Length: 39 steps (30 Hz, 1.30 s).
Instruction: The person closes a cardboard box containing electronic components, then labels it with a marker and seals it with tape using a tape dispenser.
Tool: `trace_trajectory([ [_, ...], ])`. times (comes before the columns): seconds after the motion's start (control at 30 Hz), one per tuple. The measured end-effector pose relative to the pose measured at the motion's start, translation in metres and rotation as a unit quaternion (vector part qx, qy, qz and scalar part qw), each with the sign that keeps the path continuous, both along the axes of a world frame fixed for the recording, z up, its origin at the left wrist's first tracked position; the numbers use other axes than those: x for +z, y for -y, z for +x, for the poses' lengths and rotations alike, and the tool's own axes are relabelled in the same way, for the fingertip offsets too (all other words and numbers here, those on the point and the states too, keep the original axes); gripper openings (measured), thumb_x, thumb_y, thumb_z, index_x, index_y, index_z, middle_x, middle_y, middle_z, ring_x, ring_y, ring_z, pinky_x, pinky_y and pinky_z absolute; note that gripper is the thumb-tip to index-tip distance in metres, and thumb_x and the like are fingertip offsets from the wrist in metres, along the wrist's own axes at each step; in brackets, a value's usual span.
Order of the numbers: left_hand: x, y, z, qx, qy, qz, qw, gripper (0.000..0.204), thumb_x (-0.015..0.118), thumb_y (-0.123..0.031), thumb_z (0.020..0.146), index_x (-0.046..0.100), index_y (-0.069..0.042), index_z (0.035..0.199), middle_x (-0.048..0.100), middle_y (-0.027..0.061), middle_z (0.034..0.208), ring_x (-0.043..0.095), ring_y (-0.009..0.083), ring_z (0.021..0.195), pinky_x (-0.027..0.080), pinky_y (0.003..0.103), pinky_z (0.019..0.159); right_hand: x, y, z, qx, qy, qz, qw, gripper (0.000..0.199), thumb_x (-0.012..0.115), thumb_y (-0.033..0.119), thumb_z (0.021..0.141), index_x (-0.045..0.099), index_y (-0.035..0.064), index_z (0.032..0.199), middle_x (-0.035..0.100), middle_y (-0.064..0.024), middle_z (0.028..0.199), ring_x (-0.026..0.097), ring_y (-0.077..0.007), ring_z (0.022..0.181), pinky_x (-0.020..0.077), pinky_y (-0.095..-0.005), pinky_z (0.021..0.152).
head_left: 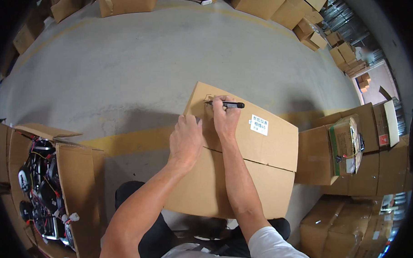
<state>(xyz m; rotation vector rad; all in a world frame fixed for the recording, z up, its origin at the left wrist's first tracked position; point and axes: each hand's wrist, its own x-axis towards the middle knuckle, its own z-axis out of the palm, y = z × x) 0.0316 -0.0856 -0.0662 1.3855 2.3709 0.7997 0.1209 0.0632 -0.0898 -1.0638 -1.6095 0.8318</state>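
A closed cardboard box (255, 151) sits in front of me, with a white printed label (260, 125) on its upper right flap. My right hand (225, 116) grips a black marker pen (233, 105), its tip touching the cardboard near the far left corner. A few dark pen strokes (208, 97) show around the tip. Curled at the box's left edge is my left hand (186, 139), its fingers closed. A small dark thing (199, 121) peeks out by its fingertips, too little of it showing to name.
An open carton (79, 183) at the left holds several black parts with wires (43, 182). Stacked cartons (364, 166) stand close on the right, one with wired parts on top. More boxes (126, 2) line the far side, beyond the grey floor (140, 58) and its yellow line.
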Motion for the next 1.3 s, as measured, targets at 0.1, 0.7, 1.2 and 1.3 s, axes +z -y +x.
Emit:
trace_trajectory([
  [0.1, 0.002, 0.000, 0.001, 0.003, 0.005, 0.007, 1.000, 0.036, 0.060, -0.035, 0.128, 0.059, 0.000, 0.132, 0.071, 0.0278, 0.135, 0.079, 0.0530, 0.121, 0.065, 0.066, 0.097, 0.008, 0.003, 0.005, -0.032, 0.018, -0.075, 0.997, 0.020, 0.076, 0.014, 0.111, 0.083, -0.0039, 0.107, 0.075, -0.0018, 0.087, 0.068, -0.0111, 0.085, 0.0534, -0.0322, 0.076],
  [0.7, -0.013, -0.006, 0.009, 0.012, -0.029, 0.028, 0.999, 0.036, 0.058, -0.036, 0.130, 0.058, 0.000, 0.134, 0.074, 0.0279, 0.134, 0.080, 0.0531, 0.119, 0.064, 0.068, 0.097, 0.012, -0.014, 0.049, 0.007, -0.086, -0.073, 0.994, 0.024, 0.078, 0.021, 0.115, 0.082, -0.0022, 0.121, 0.078, -0.0020, 0.091, 0.069, -0.0093, 0.088, 0.0575, -0.0321, 0.081],
  [1.2, 0.005, -0.017, 0.022, 0.008, 0.001, -0.033, 0.999, 0.036, 0.060, -0.033, 0.129, 0.061, 0.002, 0.136, 0.072, 0.0287, 0.142, 0.077, 0.0521, 0.131, 0.064, 0.065, 0.105, 0.008, -0.025, 0.062, 0.000, 0.050, -0.024, 0.998, 0.021, 0.078, 0.020, 0.112, 0.084, -0.0003, 0.114, 0.078, -0.0095, 0.085, 0.067, -0.0249, 0.090, 0.0575, -0.0445, 0.085],
  [1.3, 0.004, -0.015, 0.019, 0.011, -0.001, -0.040, 0.999, 0.037, 0.060, -0.034, 0.129, 0.061, 0.002, 0.135, 0.072, 0.0289, 0.142, 0.077, 0.0524, 0.130, 0.064, 0.065, 0.105, 0.008, -0.023, 0.055, -0.042, 0.013, -0.043, 0.998, 0.020, 0.079, 0.020, 0.111, 0.084, 0.0015, 0.114, 0.079, -0.0123, 0.085, 0.067, -0.0285, 0.094, 0.0569, -0.0469, 0.089],
])
